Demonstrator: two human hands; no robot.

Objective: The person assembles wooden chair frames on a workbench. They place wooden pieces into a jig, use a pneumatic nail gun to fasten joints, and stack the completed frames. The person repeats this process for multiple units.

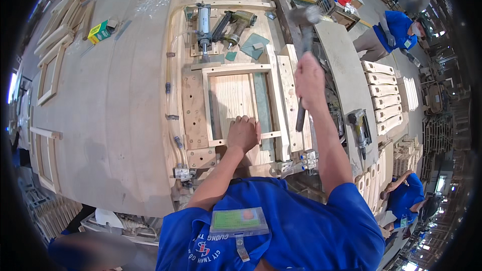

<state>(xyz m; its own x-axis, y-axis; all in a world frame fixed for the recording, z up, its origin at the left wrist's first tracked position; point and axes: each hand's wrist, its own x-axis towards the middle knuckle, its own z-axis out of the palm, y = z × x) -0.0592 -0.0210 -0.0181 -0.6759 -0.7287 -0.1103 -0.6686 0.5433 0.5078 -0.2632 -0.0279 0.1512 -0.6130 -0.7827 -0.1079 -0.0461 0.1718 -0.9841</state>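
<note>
My right hand (310, 81) is closed round the handle of a hammer (307, 41), raised over the right side of the bench. The hammer's head points away from me and is smeared by motion. In front of me a light wooden frame (236, 69) lies in a jig of drilled wooden blocks (195, 113). My left hand (244, 133) has its fingers curled over the frame's near rail, hiding the middle of it. Pale wood boards (233, 95) show inside the frame.
Beyond the frame are an air cylinder (204, 25) and a nail gun (241, 26); another nail gun (359, 131) lies right. A green and yellow box (100, 31) is on the left board. Slatted wooden parts (384, 98) and co-workers in blue (399, 29) stand at right.
</note>
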